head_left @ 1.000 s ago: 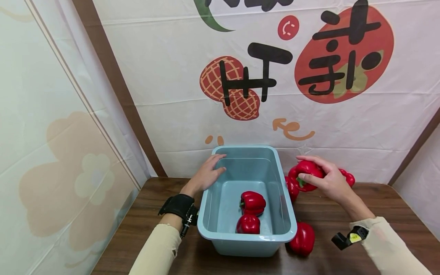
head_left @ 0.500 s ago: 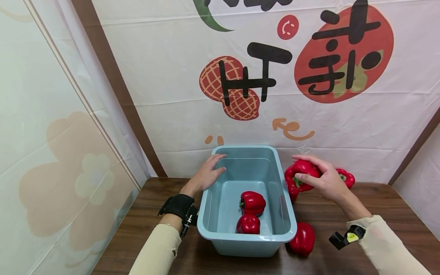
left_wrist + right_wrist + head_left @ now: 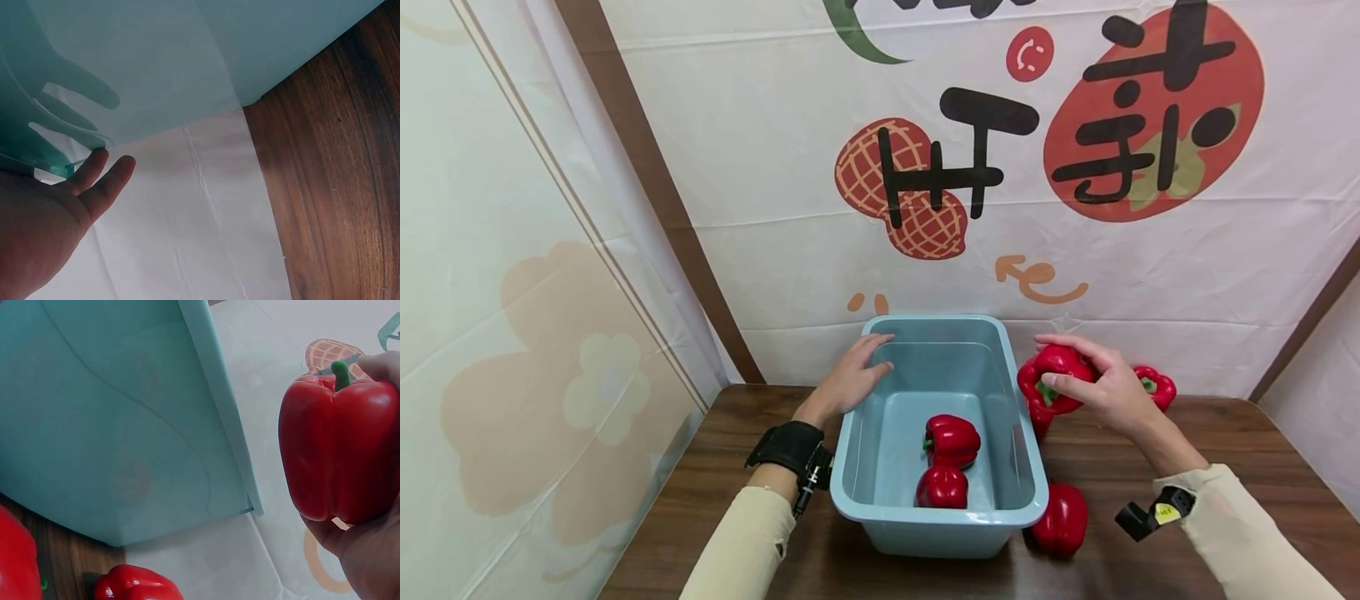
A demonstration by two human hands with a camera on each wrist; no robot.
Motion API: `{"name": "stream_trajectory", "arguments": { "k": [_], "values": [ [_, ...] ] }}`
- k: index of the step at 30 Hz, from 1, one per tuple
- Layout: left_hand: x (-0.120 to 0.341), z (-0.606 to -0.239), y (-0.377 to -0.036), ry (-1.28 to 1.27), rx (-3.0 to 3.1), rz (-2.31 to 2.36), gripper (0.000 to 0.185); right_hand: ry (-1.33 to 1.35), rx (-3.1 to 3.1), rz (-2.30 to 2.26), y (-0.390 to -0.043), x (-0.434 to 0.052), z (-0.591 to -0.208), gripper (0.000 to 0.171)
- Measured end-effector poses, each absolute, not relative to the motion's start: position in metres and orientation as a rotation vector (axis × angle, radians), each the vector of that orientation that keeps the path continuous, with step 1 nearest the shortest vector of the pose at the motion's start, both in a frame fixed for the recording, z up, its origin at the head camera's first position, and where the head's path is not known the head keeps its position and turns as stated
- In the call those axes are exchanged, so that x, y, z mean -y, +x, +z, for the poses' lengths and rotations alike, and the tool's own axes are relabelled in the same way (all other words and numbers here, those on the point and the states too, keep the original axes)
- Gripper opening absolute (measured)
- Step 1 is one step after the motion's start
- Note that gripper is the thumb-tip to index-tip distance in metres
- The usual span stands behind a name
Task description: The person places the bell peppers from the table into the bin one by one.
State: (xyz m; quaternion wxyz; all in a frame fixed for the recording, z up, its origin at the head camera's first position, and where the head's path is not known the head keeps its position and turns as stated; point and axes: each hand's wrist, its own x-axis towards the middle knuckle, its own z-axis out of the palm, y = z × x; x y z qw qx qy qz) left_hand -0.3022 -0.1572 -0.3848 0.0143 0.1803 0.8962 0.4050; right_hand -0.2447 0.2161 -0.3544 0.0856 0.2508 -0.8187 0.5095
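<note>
My right hand (image 3: 1112, 387) holds a glossy red bell pepper (image 3: 1055, 379) just right of the light blue plastic tub (image 3: 940, 518), at about the height of its rim. In the right wrist view the held pepper (image 3: 334, 450) shows its green stem, with fingers and thumb around it. My left hand (image 3: 850, 375) rests over the tub's left rim, thumb and index finger extended over the inside. Two of its fingers (image 3: 109, 184) show against the outer wall in the left wrist view. Inside the tub lie two red bell peppers, one (image 3: 952, 440) behind the other (image 3: 942, 487).
A bell pepper (image 3: 1060, 521) lies on the brown wooden table (image 3: 1195, 433) by the tub's near right corner. Another (image 3: 1041, 419) sits partly hidden below the held one, and a further one (image 3: 1156, 387) behind my right hand. A printed cloth (image 3: 760, 275) hangs behind the table.
My right hand has moved slightly left with the bell pepper, closer to the tub's right rim. My left hand has stayed in place.
</note>
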Motion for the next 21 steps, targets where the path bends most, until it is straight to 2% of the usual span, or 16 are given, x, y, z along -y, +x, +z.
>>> {"name": "stream_trajectory", "arguments": {
  "k": [21],
  "values": [
    [0.158, -0.385, -0.302, 0.567, -2.795, 1.255, 0.052, 0.824, 2.427, 1.617, -0.251, -0.203, -0.352, 0.056]
  ]
}}
